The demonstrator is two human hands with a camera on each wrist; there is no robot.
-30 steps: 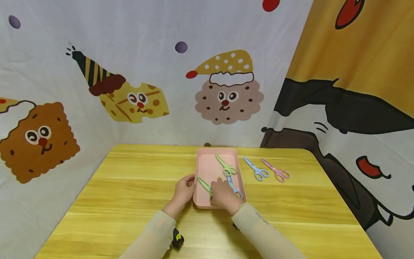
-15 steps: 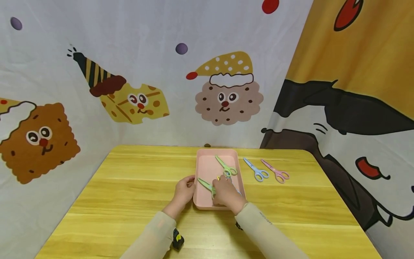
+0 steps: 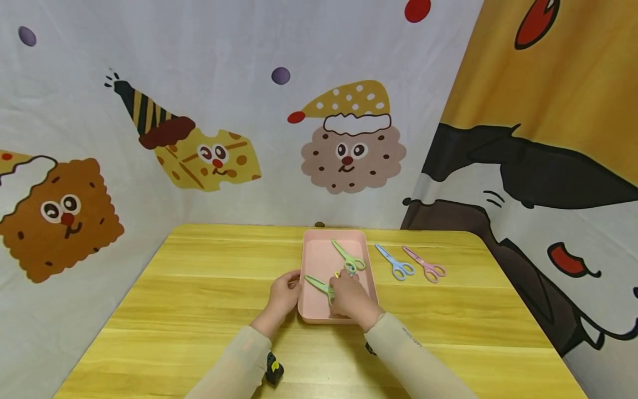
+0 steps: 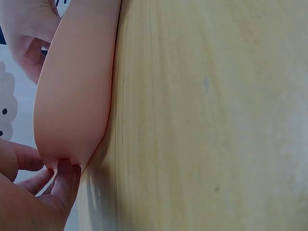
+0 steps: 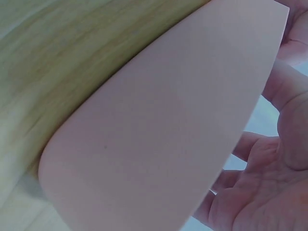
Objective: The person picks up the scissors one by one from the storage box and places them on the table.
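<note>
A pink tray (image 3: 317, 320) lies on the table. My left hand (image 3: 285, 295) holds its left side; in the left wrist view the fingers (image 4: 62, 180) are at the outer wall and rim. My right hand (image 3: 351, 296) reaches down into the tray, at the handles of green scissors (image 3: 317, 285) whose blades point far left. Its fingertips are hidden behind the wall in the right wrist view. A second pair of green scissors (image 3: 347, 256) lies farther back, overlapping a blue handle (image 3: 351, 268). A small yellow piece (image 3: 336, 275) shows beyond my right hand.
Right of the tray, blue scissors (image 3: 394, 261) and pink scissors (image 3: 423, 264) lie on the wooden table (image 3: 224, 266). A cloth printed with cartoon figures (image 3: 224, 44) hangs right behind the table's far edge.
My right hand has moved slightly right, and the near green scissors' handles have swung right with it. It now covers the near blue scissors' handles. My left hand has stayed put.
</note>
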